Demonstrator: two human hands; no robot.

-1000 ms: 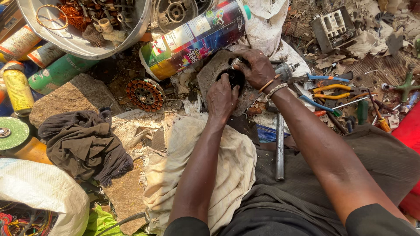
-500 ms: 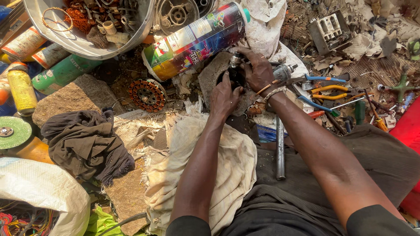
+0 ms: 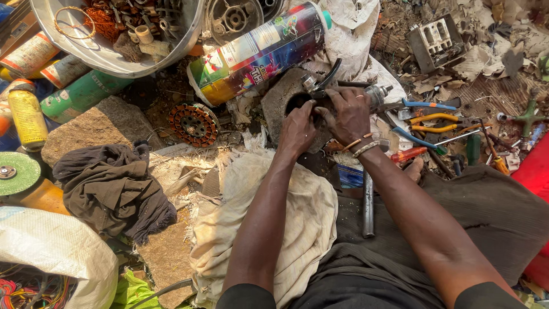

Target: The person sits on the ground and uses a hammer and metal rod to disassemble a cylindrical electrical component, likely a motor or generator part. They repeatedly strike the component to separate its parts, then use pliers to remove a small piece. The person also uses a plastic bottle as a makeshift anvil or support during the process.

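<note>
Hands (image 3: 326, 120) clasp dark metal part (image 3: 321, 86) between them.

At the upper left of the frame we see a metal bowl (image 3: 108, 60) heaped with copper wire and scrap parts. Just right of it lies a large colourful spray can (image 3: 257, 54) on its side, and below that a round copper-wound stator (image 3: 194, 123). We find a dark rag (image 3: 111, 189) bunched at centre left, next to a flat stone (image 3: 91, 129). A pale cloth (image 3: 297, 217) spreads across the lower middle. At the right we see yellow-handled pliers (image 3: 437, 123), and a steel rod (image 3: 368, 206) lies upright in the frame below centre.
</note>
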